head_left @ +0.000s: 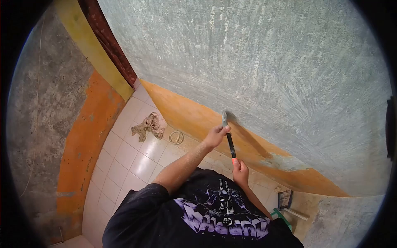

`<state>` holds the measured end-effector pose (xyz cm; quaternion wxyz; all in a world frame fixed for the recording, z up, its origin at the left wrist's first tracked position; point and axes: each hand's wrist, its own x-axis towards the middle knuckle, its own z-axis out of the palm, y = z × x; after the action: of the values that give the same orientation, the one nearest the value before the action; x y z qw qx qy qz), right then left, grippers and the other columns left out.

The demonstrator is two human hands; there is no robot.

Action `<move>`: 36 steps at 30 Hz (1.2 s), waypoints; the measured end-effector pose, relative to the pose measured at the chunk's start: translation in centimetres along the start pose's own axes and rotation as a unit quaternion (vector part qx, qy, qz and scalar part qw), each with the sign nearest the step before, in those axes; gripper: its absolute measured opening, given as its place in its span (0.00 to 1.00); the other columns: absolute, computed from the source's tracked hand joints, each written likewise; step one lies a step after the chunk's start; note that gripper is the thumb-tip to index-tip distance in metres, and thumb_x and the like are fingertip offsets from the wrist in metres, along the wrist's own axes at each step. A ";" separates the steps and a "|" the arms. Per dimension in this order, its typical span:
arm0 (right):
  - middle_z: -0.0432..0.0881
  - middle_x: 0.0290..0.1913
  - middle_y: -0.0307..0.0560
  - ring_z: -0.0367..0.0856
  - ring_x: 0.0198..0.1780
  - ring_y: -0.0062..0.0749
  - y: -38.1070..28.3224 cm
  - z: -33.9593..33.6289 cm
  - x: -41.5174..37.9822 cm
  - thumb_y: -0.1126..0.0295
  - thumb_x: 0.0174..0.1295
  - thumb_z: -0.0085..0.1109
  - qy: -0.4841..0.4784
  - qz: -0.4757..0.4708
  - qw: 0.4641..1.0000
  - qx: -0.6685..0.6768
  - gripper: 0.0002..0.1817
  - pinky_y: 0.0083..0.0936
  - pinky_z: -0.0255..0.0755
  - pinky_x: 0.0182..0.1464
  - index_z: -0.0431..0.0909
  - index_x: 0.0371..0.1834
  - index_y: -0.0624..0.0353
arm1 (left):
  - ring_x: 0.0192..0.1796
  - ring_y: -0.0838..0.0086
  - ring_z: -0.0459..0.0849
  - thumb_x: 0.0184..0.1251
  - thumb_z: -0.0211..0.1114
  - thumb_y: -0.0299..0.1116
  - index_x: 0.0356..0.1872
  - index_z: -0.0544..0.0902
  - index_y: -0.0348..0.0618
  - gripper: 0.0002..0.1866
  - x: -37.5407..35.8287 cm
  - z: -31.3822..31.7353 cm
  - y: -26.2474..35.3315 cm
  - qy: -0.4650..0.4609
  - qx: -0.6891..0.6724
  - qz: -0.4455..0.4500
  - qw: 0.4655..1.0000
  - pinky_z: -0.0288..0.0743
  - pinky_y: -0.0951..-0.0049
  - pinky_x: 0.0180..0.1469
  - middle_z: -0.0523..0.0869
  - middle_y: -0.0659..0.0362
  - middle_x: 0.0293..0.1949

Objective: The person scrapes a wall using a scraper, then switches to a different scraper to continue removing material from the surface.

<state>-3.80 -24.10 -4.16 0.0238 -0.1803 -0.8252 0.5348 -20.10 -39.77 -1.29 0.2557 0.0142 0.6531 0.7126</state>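
A long-handled scraper with a black shaft, an orange-red lower end and a grey head slants upward against the wall. My left hand is closed round its upper part, just below the head. Lower down, my right hand grips the orange-red end. The scraper's head meets the wall near the border between rough, streaked grey above and an orange band below. Scratch marks fan out over the grey surface.
A crumpled, stained cloth lies on the pale tiled floor, beside a round ring-shaped object. At lower right are a dark ribbed dustpan-like object and a green object. A grey and orange wall rises at left.
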 end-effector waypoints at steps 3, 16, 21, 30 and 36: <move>0.67 0.21 0.32 0.65 0.22 0.16 -1.3 -0.6 -0.1 0.57 0.74 0.53 -0.019 0.032 0.999 -0.005 0.18 0.21 0.60 0.25 0.79 0.34 0.61 | 0.49 0.75 0.79 0.75 0.54 0.55 0.58 0.78 0.45 0.26 -0.2 -0.5 0.1 0.006 -0.010 -0.002 1.000 0.71 0.67 0.50 0.85 0.62 0.47; 0.67 0.19 0.33 0.64 0.22 0.17 -3.0 1.8 0.9 0.56 0.74 0.53 -0.023 0.033 0.999 -0.019 0.19 0.22 0.59 0.25 0.78 0.33 0.62 | 0.55 0.74 0.78 0.75 0.53 0.55 0.58 0.78 0.47 0.25 -0.2 -3.5 0.9 0.001 -0.017 -0.018 1.000 0.70 0.62 0.53 0.85 0.61 0.49; 0.68 0.20 0.33 0.64 0.23 0.16 -3.3 3.9 1.1 0.57 0.74 0.53 -0.012 0.016 0.999 -0.029 0.19 0.22 0.59 0.26 0.80 0.34 0.62 | 0.55 0.74 0.78 0.76 0.53 0.55 0.58 0.78 0.47 0.24 0.3 -5.5 0.8 -0.013 -0.024 -0.008 1.000 0.70 0.63 0.53 0.85 0.61 0.49; 0.69 0.18 0.36 0.65 0.23 0.19 -4.8 6.1 0.4 0.53 0.71 0.56 0.016 0.029 0.999 0.005 0.22 0.25 0.60 0.26 0.83 0.38 0.65 | 0.52 0.75 0.79 0.75 0.54 0.55 0.57 0.78 0.46 0.24 0.8 -7.6 1.0 -0.034 -0.025 -0.004 0.999 0.70 0.65 0.51 0.85 0.61 0.49; 0.69 0.17 0.36 0.65 0.21 0.19 -8.6 10.0 2.0 0.52 0.70 0.57 -0.009 0.030 0.999 -0.018 0.22 0.25 0.59 0.25 0.82 0.38 0.64 | 0.56 0.74 0.79 0.75 0.54 0.56 0.60 0.76 0.46 0.26 1.1 -13.5 1.8 -0.004 -0.025 -0.060 0.998 0.70 0.63 0.51 0.85 0.61 0.48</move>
<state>-10.31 -35.31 -1.09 -0.0029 -0.2006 -0.8291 0.5219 -26.42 -51.80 -1.93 0.3009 -0.0292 0.6335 0.7122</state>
